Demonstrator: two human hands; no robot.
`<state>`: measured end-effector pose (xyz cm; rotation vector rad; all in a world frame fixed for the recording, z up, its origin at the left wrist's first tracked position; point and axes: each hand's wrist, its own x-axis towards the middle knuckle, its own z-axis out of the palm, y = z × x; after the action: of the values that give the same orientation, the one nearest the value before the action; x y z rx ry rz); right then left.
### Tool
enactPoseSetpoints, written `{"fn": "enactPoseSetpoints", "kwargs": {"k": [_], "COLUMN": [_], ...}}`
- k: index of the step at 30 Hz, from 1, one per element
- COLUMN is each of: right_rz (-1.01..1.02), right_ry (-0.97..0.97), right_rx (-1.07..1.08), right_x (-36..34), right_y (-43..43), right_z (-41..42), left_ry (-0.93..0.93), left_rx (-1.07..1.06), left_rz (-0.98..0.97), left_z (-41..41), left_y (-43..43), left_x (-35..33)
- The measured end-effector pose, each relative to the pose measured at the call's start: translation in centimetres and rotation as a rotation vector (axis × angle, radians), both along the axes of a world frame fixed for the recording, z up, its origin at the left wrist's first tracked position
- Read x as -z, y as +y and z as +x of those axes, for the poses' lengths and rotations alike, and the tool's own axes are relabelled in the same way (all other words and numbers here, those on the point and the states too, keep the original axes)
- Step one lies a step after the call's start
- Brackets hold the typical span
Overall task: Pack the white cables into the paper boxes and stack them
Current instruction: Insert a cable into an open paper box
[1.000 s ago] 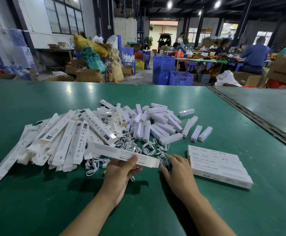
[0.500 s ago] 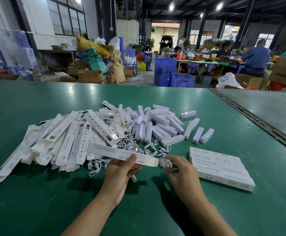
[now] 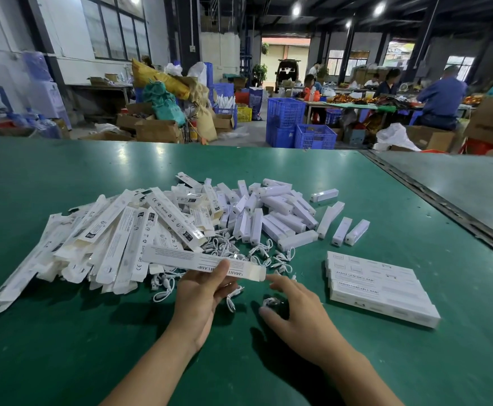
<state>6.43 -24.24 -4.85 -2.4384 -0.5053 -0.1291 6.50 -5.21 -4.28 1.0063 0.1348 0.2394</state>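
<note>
Gripped open-ended box (image 3: 181,259) in left hand (image 3: 198,300), pinched coiled cable (image 3: 270,302) in right hand (image 3: 301,315).
Spread over matte green table (image 3: 63,332): at 10 o'clock a heap of flat printed paper boxes (image 3: 107,238); at 12 a pile of glossy white bars (image 3: 271,212); at 3 a squared stack of closed boxes (image 3: 380,285), contents hidden. Held slim box level at 6, flap open toward 3, wound cable just beside that end, near tangled loose cables (image 3: 268,254).
</note>
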Motion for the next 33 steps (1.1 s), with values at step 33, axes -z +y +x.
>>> {"fn": "enactPoseSetpoints", "kwargs": {"k": [33], "right_rz": [0.75], "right_ry": [0.153], "right_rx": [0.188], "right_x": [-2.1], "right_y": [1.4], "right_z": [-1.2], "left_ry": [-0.014], "left_rx": [0.0], "left_rz": [0.082], "left_z": [-0.2], "left_y": [-0.6], "left_x": [0.2]}}
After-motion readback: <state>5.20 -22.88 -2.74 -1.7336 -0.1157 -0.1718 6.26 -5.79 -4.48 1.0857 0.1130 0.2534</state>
